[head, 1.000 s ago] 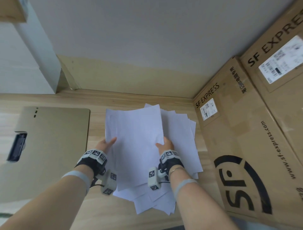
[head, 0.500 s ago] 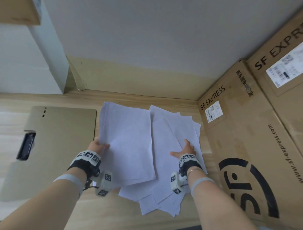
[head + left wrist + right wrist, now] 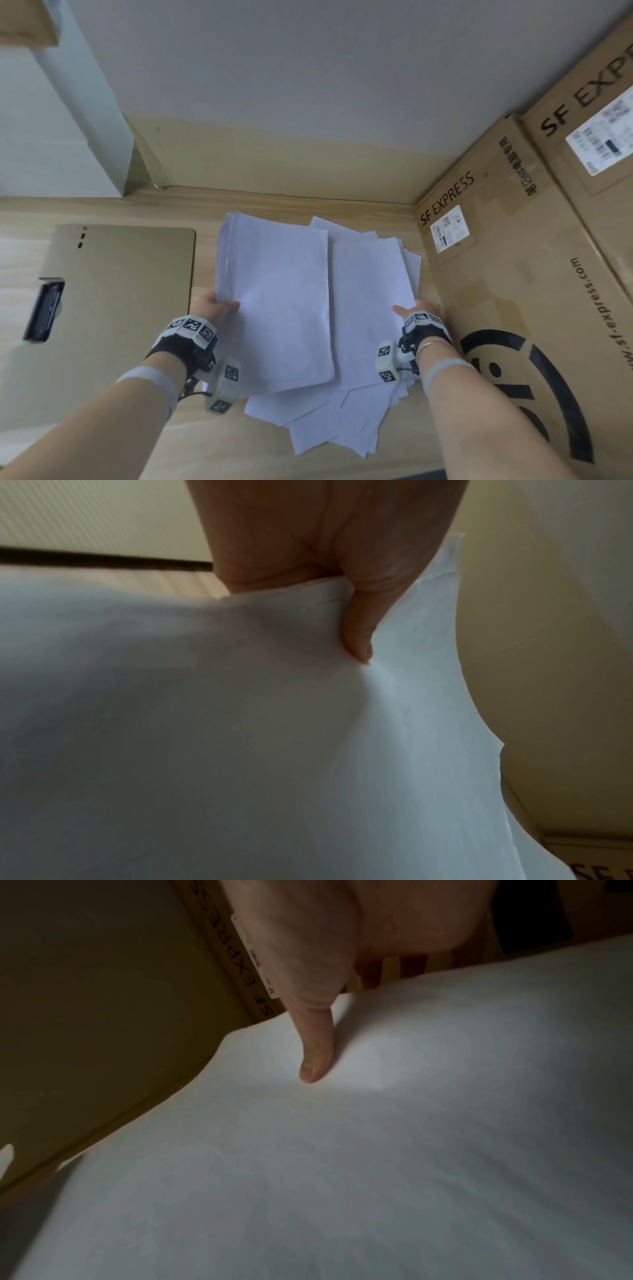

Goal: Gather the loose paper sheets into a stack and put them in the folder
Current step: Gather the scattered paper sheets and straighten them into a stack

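Observation:
Several white paper sheets (image 3: 363,329) lie fanned out on the wooden table. My left hand (image 3: 214,305) pinches the left edge of a small gathered stack of sheets (image 3: 277,301), thumb on top; the left wrist view shows the thumb (image 3: 359,631) pressed into the held paper (image 3: 240,750). My right hand (image 3: 416,308) grips the right edge of the loose sheets, with the thumb (image 3: 316,1053) on the paper (image 3: 377,1164) and the fingers below it. The tan folder (image 3: 113,291) lies flat at the left, a black clip (image 3: 44,313) at its edge.
Large SF Express cardboard boxes (image 3: 513,291) stand right against the papers on the right. A wall and a wooden ledge (image 3: 274,200) close off the far side. A white pillar (image 3: 85,102) rises at the back left.
My left hand carried the gathered stack to the left. My right hand let go of it and moved right to the edge of the loose sheets, where it now grips them.

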